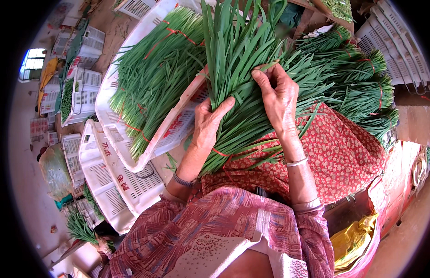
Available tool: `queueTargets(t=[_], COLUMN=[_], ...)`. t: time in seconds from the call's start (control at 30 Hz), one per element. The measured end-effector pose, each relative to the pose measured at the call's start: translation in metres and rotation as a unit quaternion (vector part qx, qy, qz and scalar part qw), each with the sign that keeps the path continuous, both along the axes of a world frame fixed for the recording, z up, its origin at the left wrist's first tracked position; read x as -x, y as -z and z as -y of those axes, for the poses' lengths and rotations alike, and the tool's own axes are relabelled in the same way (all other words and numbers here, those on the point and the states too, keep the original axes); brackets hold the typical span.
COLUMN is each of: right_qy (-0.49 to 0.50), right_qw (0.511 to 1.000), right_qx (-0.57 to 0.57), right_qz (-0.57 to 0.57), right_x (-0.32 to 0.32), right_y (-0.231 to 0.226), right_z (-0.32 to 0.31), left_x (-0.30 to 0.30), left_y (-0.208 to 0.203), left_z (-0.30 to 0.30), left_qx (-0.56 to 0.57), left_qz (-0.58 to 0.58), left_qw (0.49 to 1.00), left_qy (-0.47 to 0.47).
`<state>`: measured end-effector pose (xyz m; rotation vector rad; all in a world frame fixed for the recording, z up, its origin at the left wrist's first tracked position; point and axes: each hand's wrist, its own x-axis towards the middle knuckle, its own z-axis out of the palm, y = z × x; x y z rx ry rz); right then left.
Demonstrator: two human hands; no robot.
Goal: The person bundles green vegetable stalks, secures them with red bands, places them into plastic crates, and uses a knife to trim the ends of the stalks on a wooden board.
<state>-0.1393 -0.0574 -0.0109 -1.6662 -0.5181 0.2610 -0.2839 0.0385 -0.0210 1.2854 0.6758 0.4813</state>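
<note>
A large bunch of green garlic chives (242, 55) rises from my lap, its long flat leaves fanned out at the top. My left hand (209, 121) is closed around the bunch's left side, thumb lying across the leaves. On the other side, my right hand (277, 95) pinches a leaf between thumb and forefinger at the bunch's edge. Loose leaves and a red tie (220, 152) lie below the hands, over a red floral cloth (340, 153) on my lap.
On the left, a white plastic crate (114, 129) holds tied chive bundles (159, 78). Another white crate (100, 176) stands beside it. More tied bundles (363, 88) are piled at the right, near stacked crates (391, 44). A yellow bag (356, 241) sits lower right.
</note>
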Motion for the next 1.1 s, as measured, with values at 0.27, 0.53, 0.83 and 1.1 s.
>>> queueTargets(t=[0.27,0.53,0.83,1.1], right_qy=[-0.009,-0.096,-0.053,-0.072], right_qw=[0.825,0.983,0.940,0.944], right_qx=[-0.420,0.019,0.133,0.130], right_qz=[-0.378,0.157,0.309,0.294], right_x=[-0.044,-0.040,-0.033,-0.036], right_y=[-0.052,-0.070,-0.059,-0.058], right_z=[0.013,-0.013,-0.015,-0.014], left_x=[0.000,0.002,0.006,0.004], left_y=[0.003,0.001,-0.003,-0.004], left_z=[0.001,0.004,0.006,0.008], left_qx=[-0.015,-0.040,-0.060,-0.076], left_qz=[0.019,-0.018,-0.019,-0.053], left_qw=[1.000,0.999,0.998,0.995], left_qy=[-0.002,0.020,0.005,-0.044])
